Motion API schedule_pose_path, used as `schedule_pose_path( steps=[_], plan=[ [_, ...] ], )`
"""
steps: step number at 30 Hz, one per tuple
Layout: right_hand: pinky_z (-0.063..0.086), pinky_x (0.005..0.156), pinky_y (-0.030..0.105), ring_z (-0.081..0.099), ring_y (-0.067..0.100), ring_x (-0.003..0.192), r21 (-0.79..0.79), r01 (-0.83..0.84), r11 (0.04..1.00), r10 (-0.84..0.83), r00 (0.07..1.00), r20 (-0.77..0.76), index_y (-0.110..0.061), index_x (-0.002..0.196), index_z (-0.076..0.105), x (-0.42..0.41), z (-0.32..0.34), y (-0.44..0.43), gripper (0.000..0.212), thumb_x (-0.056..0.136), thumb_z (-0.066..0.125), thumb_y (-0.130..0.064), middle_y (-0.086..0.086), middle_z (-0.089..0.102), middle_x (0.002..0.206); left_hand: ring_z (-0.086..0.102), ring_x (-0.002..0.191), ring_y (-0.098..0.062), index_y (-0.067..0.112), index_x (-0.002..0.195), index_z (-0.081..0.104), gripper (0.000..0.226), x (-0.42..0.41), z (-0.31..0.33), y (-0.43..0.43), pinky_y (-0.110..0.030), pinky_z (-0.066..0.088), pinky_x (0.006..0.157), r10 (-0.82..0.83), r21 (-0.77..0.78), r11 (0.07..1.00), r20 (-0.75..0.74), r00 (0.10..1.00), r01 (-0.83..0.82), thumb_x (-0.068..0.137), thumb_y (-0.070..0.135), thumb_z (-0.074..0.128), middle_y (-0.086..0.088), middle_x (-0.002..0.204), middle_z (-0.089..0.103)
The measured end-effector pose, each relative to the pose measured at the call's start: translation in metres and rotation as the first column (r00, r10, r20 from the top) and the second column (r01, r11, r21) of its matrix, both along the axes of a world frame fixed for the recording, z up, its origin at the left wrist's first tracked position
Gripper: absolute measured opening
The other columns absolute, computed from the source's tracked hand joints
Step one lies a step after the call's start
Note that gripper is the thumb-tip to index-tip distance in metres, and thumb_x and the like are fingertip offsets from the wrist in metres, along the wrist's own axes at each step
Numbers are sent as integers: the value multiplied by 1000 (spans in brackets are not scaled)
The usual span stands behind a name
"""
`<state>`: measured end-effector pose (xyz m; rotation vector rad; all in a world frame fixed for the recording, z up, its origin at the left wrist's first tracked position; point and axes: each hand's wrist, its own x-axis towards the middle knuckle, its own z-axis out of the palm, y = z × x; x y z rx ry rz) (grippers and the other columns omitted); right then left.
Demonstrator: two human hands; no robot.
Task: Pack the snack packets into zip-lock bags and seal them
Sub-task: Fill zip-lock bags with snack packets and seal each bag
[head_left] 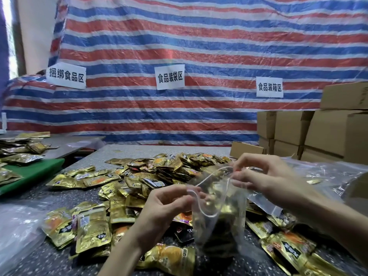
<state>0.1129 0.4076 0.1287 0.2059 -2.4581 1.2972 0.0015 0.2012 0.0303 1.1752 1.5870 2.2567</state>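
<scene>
Bag point(219, 216) up in the middle, clear, full of gold packets, bottom down on the pile. Top rim open and wavy, stretched between two hands. Left hand point(167, 204) at the near, left end of the rim, thumb and fingers point(192, 191) pinched tight on that edge. Right hand point(264, 176) at the far, right end, fingertips pinched on the rim there, other fingers curled above. Bag body hanging down between both wrists.

Packets point(139, 176) spread loose all over the speckled table point(29, 253), around and under the bag. More clear bags at the right point(328, 176) and at the left point(18, 226). Boxes point(318, 132) stacked far right. Striped tarp point(199, 46) behind, with three white signs point(169, 77).
</scene>
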Motion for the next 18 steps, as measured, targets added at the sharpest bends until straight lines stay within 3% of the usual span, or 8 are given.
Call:
schedule_pose_path(
  steps=[4, 6, 8, 13, 15, 18],
  plan=[
    [55, 89, 41, 66, 6, 91, 271, 59, 961, -44, 997, -62, -32, 84, 69, 6, -2, 5, 15, 92, 61, -42, -5, 71, 91, 71, 81, -28, 7, 88, 78, 43, 2, 1, 1, -32, 55, 73, 188, 33, 982, -118, 975, -185, 70, 46, 86, -19, 88, 74],
    [54, 85, 38, 61, 5, 89, 368, 94, 925, -64, 994, -91, -37, 88, 68, 10, -1, 9, 30, 82, 52, -62, -6, 65, 93, 70, 80, -30, 9, 86, 76, 37, 6, 4, 2, -33, 56, 73, 198, 55, 980, -128, 972, -192, 73, 43, 83, -20, 86, 73],
    [55, 82, 36, 60, 6, 87, 439, 87, 894, -61, 995, -74, -44, 88, 66, 14, -1, 17, 36, 74, 45, -71, -5, 61, 96, 70, 81, -31, 14, 83, 73, 25, 10, 6, 4, -33, 57, 73, 219, 76, 975, -129, 967, -211, 76, 37, 76, -16, 86, 72],
    [58, 71, 40, 66, 11, 78, 474, 51, 879, -3, 995, -101, -39, 87, 66, 23, 6, 40, 27, 78, 52, -61, -3, 69, 86, 67, 76, -24, 20, 81, 65, 13, 12, 9, 6, -31, 56, 75, 430, 128, 902, -193, 882, -412, 87, 31, 59, -9, 78, 69],
    [59, 71, 42, 69, 15, 77, 443, 14, 897, 58, 987, -147, -35, 88, 68, 23, 5, 47, 14, 85, 59, -45, 1, 71, 87, 66, 75, -24, 23, 83, 64, 17, 14, 11, 7, -31, 57, 75, 476, 167, 879, -238, 846, -447, 85, 39, 57, -11, 79, 68],
    [61, 70, 40, 70, 18, 74, 374, -31, 927, 130, 961, -244, -19, 95, 73, 20, 4, 56, 16, 85, 62, -24, 7, 72, 86, 65, 72, -23, 25, 83, 63, 14, 16, 16, 9, -28, 56, 73, 535, 255, 841, -250, 807, -478, 87, 37, 57, -12, 78, 67]
  ],
)
